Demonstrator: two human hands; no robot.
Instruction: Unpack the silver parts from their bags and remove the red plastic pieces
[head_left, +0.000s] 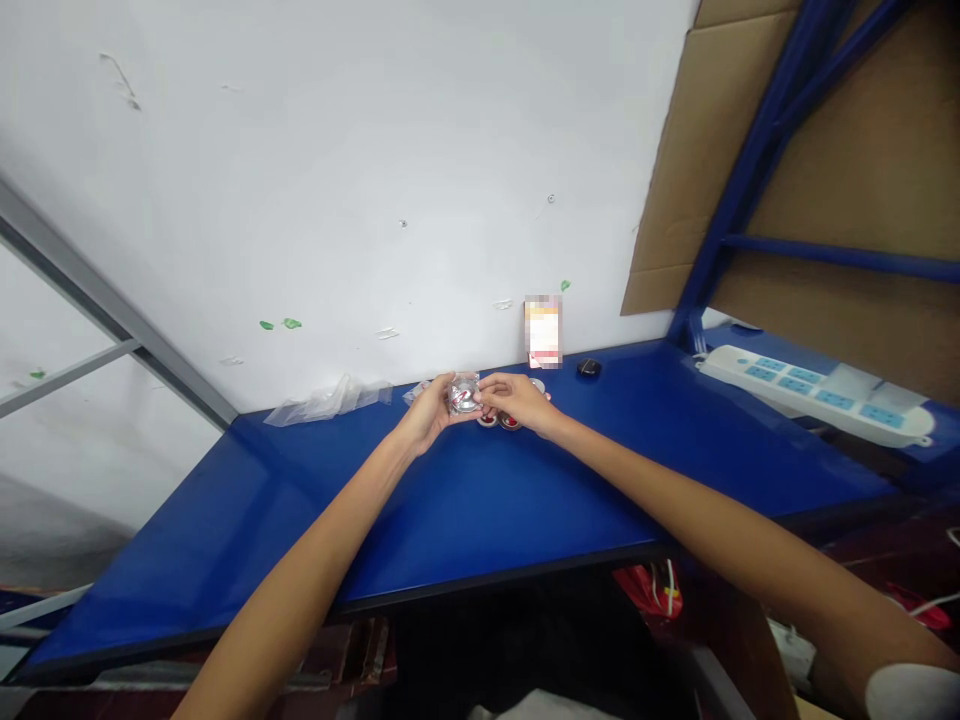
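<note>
My left hand [430,413] grips a small clear plastic packet [463,394] by its left side, just above the table. Inside the packet is a round silvery disc with a red mark; its exact kind is too small to make out. The fingers of my right hand [517,399] pinch the packet's right edge. Below and partly behind that hand lie small round pieces with red centres [511,423], partly hidden by the fingers. A bit of clear wrapping [415,392] shows just behind my left hand.
The blue table [420,510] meets a white wall. Clear plastic bags [330,402] lie at its back left. A blurred-out card [544,332] leans on the wall, with a small black object [589,368] to its right. A white power strip [817,395] lies at the far right.
</note>
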